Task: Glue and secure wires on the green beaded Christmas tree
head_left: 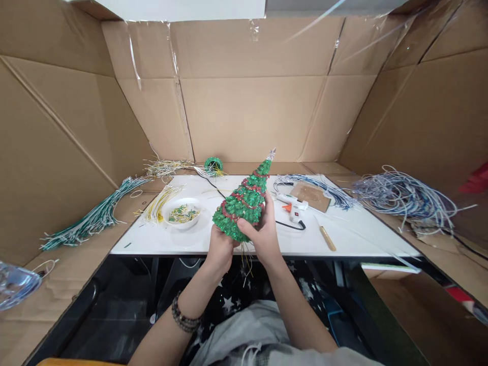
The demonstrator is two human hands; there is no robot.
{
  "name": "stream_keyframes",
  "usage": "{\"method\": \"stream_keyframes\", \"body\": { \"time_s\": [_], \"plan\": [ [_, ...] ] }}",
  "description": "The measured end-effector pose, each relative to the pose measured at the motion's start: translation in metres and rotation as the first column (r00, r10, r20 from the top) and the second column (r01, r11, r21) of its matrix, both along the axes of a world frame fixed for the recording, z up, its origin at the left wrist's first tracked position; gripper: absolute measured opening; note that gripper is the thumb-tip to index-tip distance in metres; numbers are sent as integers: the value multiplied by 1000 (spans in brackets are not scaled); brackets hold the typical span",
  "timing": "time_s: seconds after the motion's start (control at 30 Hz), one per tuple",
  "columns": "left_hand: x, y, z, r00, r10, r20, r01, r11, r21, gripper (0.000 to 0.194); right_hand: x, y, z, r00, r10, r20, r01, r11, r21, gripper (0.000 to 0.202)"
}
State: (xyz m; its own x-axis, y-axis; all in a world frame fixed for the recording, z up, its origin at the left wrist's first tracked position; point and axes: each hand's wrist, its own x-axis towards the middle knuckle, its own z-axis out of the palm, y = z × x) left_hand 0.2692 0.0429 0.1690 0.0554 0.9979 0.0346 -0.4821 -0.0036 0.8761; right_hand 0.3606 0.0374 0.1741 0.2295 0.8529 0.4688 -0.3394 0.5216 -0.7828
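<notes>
left hand [220, 250]: closed under base of green sequinned cone tree with red garland [244, 202], fingers hidden | right hand [263, 231]: gripping tree's side, thumb across front | tree: tilted above white table's [354, 229] near edge, underside unseen | white glue gun [293, 206]: just beside, nozzle unclear

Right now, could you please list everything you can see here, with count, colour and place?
tree: one, green with red garland, held tilted above table's front edge
bowl: one, white, table left
glue gun: one, white and orange, table right
tool: one, wooden handle, right of glue gun
wire bundles: several, blue-white, green, yellow, both sides
table: one, white
cardboard walls: brown, all around
left hand: under tree base
right hand: on tree's side
</notes>
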Motion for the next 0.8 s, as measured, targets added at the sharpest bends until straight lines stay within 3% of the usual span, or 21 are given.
{"method": "stream_keyframes", "body": {
  "time_s": [0.2, 0.5, 0.67, 0.8],
  "plan": [
    [0, -1, 6, 993, -99, 63, 98, 995, 10, 53, 0, 0, -1, 1000, 12, -3, -12, 1000, -1, 92],
    [2, -1, 4, 986, -137, 89, 133, 990, 48, 53, 1, -1, -3, 1000, 11, 1, -11, 1000, 10, 91],
    [8, -4, 4, 983, -40, 179, 17, 992, 127, 50, -1, -2, -3, 1000, 26, 16, -26, 1000, 8, 94],
    [12, -7, -1, 979, 3, 205, -14, 999, 49, 52, -3, -4, -3, 1000, 27, 5, -27, 999, 21, 94]
  ]
}}
